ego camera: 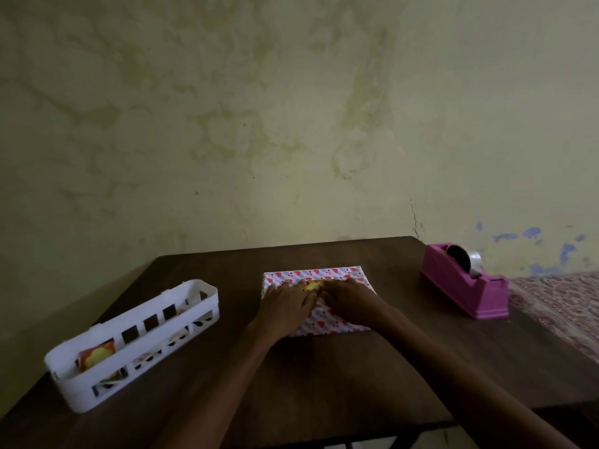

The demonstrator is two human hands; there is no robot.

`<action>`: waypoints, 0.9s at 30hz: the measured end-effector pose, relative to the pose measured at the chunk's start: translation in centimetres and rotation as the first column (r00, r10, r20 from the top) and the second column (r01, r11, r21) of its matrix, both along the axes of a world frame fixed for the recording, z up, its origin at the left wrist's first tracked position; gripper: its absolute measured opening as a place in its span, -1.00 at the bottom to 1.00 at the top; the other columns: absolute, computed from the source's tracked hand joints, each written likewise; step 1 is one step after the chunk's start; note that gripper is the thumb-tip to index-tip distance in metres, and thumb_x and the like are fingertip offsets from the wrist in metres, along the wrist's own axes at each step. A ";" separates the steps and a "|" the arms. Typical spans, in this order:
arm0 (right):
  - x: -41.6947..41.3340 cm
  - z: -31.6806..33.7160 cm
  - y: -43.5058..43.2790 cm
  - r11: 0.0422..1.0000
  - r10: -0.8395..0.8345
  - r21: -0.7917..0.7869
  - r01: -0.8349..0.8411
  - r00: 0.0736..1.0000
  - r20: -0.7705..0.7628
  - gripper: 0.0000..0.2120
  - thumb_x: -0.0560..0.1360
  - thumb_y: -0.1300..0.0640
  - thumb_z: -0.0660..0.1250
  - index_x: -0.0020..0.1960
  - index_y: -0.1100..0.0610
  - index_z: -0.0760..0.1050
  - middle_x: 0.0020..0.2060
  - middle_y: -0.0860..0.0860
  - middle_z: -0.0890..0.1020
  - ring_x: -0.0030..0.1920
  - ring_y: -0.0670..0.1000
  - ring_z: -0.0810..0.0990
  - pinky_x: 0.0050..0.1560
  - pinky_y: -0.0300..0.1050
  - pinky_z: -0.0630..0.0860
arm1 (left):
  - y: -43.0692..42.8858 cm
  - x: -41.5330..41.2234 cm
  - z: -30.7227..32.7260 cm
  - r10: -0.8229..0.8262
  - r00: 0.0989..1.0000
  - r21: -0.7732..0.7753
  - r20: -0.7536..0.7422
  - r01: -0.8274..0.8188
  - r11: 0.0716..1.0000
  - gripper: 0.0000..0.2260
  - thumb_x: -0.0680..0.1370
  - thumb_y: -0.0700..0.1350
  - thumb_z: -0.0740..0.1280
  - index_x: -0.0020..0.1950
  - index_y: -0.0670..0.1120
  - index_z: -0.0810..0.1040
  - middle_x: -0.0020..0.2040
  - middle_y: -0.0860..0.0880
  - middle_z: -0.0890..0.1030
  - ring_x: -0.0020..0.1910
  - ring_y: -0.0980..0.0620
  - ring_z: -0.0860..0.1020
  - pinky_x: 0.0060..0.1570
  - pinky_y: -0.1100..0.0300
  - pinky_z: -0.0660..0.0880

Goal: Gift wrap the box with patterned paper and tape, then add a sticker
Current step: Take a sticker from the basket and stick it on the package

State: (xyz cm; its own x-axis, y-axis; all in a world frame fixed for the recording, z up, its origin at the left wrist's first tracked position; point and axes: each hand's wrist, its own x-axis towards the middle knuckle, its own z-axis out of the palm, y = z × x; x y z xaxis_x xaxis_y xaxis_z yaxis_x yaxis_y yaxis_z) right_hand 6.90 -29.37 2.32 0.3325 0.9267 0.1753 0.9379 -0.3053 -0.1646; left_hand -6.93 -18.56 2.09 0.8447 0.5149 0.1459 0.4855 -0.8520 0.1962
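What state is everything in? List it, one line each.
Left hand: flat on the gift box, touching the sticker.
Right hand: flat on the box, pressing the sticker.
Gift box: wrapped in heart-patterned paper, lying on the table.
Yellow sticker: on the box top, partly covered.
White basket: holds more stickers.
Pink tape dispenser: roll loaded, untouched.

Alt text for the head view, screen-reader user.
The left hand and right hand press a yellow sticker onto a box wrapped in heart-print paper, on a dark wooden table. A white slotted basket sits to the left, a pink tape dispenser to the right.
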 end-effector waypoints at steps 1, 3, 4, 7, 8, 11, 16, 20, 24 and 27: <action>0.0 0.0 0.1 1.000 -0.007 0.018 0.007 1.000 -0.023 -0.71 0.67 0.06 0.13 0.29 0.09 0.52 0.18 0.07 0.63 0.09 0.01 0.62 0.17 -0.11 0.52 | -0.1 -0.2 0.2 0.003 1.000 -0.009 -0.004 -0.003 1.000 -0.52 0.67 0.15 -0.01 0.56 0.00 0.18 0.53 -0.10 0.27 0.52 -0.08 0.19 0.50 -0.07 0.07; 0.0 0.0 -0.2 0.999 -0.020 0.028 0.021 0.998 -0.055 -0.70 0.67 0.04 0.13 0.29 0.09 0.51 0.13 0.07 0.65 0.04 0.00 0.63 0.15 -0.10 0.55 | -0.1 -0.3 0.2 0.003 1.000 -0.011 -0.002 -0.003 1.000 -0.52 0.67 0.17 -0.01 0.56 0.02 0.18 0.53 -0.11 0.28 0.51 -0.09 0.21 0.49 -0.06 0.09; 0.0 0.1 -0.5 1.000 -0.022 0.013 0.023 0.999 -0.047 -0.69 0.67 0.03 0.11 0.32 0.09 0.49 0.18 0.08 0.63 0.09 0.02 0.62 0.23 -0.04 0.51 | 0.1 -0.3 0.1 0.001 1.000 -0.002 -0.003 -0.001 1.000 -0.52 0.67 0.18 -0.02 0.56 0.03 0.18 0.53 -0.10 0.28 0.51 -0.08 0.21 0.49 -0.06 0.09; -0.3 0.3 -1.2 0.992 -0.013 -0.121 0.030 0.991 0.134 -0.58 0.69 -0.01 0.00 0.48 0.12 0.32 0.46 0.09 0.36 0.46 0.08 0.34 0.51 0.23 0.12 | 0.6 0.1 -0.3 -0.022 0.997 0.035 -0.074 0.025 0.999 -0.53 0.68 0.16 -0.09 0.57 0.08 0.12 0.58 -0.02 0.15 0.55 -0.05 0.11 0.51 -0.08 0.00; -0.3 0.1 -1.3 0.987 -0.021 -0.156 0.048 0.985 0.169 -0.55 0.69 -0.04 -0.02 0.51 0.11 0.24 0.51 0.10 0.28 0.51 0.09 0.24 0.52 0.27 0.03 | 0.7 0.3 -0.4 -0.031 0.993 0.043 -0.114 0.037 0.998 -0.53 0.68 0.15 -0.11 0.58 0.08 0.07 0.59 0.02 0.09 0.56 -0.04 0.06 0.52 -0.10 -0.04; 0.3 -0.2 -0.9 0.977 -0.069 -0.189 0.101 0.984 0.167 -0.46 0.67 -0.16 -0.06 0.57 0.07 0.11 0.56 0.09 0.14 0.56 0.12 0.10 0.50 0.36 -0.05 | 1.1 0.9 -0.2 -0.009 0.981 0.051 -0.195 0.020 0.998 -0.50 0.68 0.15 -0.14 0.60 0.04 -0.03 0.61 0.04 -0.03 0.58 -0.03 -0.02 0.53 -0.12 -0.10; 0.8 -0.5 -1.4 0.982 -0.040 -0.178 0.066 0.989 0.145 -0.49 0.67 -0.14 -0.03 0.58 -0.05 0.05 0.59 0.01 0.06 0.57 0.12 0.02 0.45 0.45 -0.01 | 0.8 1.2 0.2 -0.022 0.984 0.044 -0.179 0.031 0.999 -0.54 0.68 0.12 -0.09 0.59 0.08 0.04 0.60 -0.01 0.04 0.57 -0.10 0.02 0.52 -0.17 -0.07; 0.6 -0.6 -1.2 0.999 -0.043 0.034 0.042 0.999 0.019 -0.58 0.68 -0.11 -0.03 0.44 -0.03 0.39 0.42 -0.02 0.44 0.44 0.02 0.35 0.49 0.38 -0.01 | 0.5 0.9 0.1 -0.018 0.996 0.012 -0.091 0.019 1.000 -0.51 0.67 0.18 -0.06 0.57 0.05 0.10 0.57 -0.10 0.18 0.56 -0.10 0.09 0.52 -0.16 -0.08; 0.6 -1.0 -1.0 0.990 -0.011 0.141 0.012 1.000 -0.009 -0.67 0.66 -0.06 0.13 0.24 0.02 0.58 0.10 -0.01 0.67 0.12 -0.05 0.62 0.49 0.19 0.22 | 0.0 0.5 -0.3 0.021 0.999 0.048 -0.030 -0.019 0.999 -0.52 0.67 0.18 -0.04 0.55 0.05 0.21 0.52 -0.10 0.30 0.54 -0.09 0.16 0.51 -0.14 -0.02; 0.2 -1.4 -1.3 0.972 -0.049 0.231 0.038 0.998 0.043 -0.72 0.65 -0.04 0.18 0.10 0.04 0.63 -0.09 -0.01 0.69 0.00 -0.06 0.66 0.43 0.03 0.32 | -1.0 0.3 -0.7 0.049 0.997 0.113 0.064 -0.056 0.992 -0.57 0.68 0.14 -0.02 0.44 0.01 0.39 0.40 -0.09 0.46 0.49 -0.11 0.27 0.49 -0.13 0.05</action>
